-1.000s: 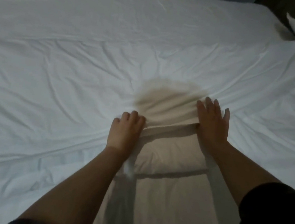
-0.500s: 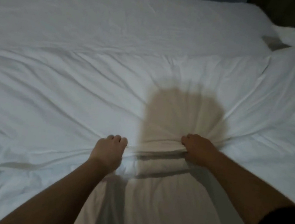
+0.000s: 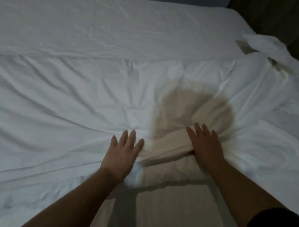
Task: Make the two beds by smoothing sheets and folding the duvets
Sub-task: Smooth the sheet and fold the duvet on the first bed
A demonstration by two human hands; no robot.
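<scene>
Both fists now uncurled, left hand [image 3: 122, 156], right hand [image 3: 207, 148] flat on duvet [image 3: 67, 103]

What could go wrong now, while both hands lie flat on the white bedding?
1. The left hand and right hand press only near the folded edge, so pushing outward may just shift the creases on the left rather than remove them.
2. The bunched corner at the far right may be left crumpled; neither hand is near it.

No legible text, label, brand, number or sign anywhere.
</scene>
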